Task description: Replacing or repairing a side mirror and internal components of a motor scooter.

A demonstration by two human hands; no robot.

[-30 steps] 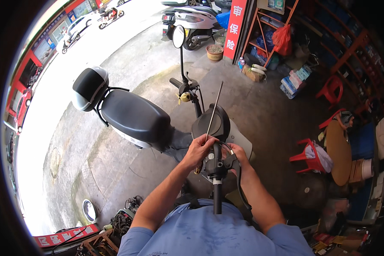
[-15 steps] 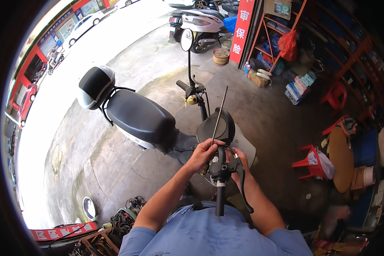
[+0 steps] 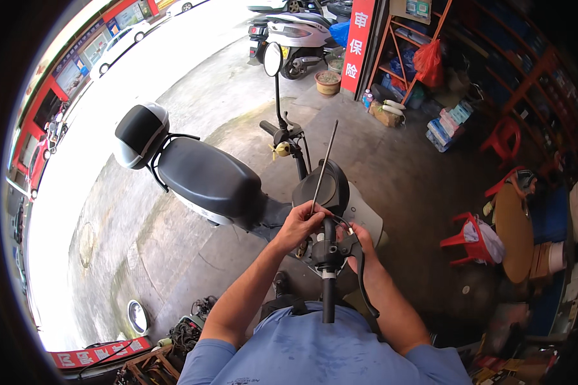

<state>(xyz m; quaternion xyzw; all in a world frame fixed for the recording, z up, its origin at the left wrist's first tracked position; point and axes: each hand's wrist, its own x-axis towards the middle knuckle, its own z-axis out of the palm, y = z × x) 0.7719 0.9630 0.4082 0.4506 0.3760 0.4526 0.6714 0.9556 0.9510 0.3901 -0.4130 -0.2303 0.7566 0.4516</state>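
My left hand [image 3: 302, 224] is closed around a long thin metal rod [image 3: 325, 163], which slants up and away from the fingers. Its fingertips meet the bend of the scooter handlebar [image 3: 329, 231]. On the other side of that bar, my right hand [image 3: 361, 239] has its fingers curled in behind the brake lever [image 3: 361, 282]. A thin dark cable [image 3: 341, 220] loops between the bar and the right fingertips; the lever mount partly hides what they pinch. The black grip [image 3: 328, 305] points toward my body. Beyond the hands is the round dark front panel [image 3: 321, 186].
The scooter's black seat [image 3: 209, 173] and rear box [image 3: 141, 131] extend left. Its mirror [image 3: 273, 59] rises on the far handlebar side. At right are a red plastic chair [image 3: 465, 240] and an oval brown board [image 3: 516, 234]. A round mirror-like piece [image 3: 137, 316] lies lower left.
The view has shifted slightly. My left hand still grips the rod, and the dark cable now arches more visibly between the two hands. The right hand stays by the lever.
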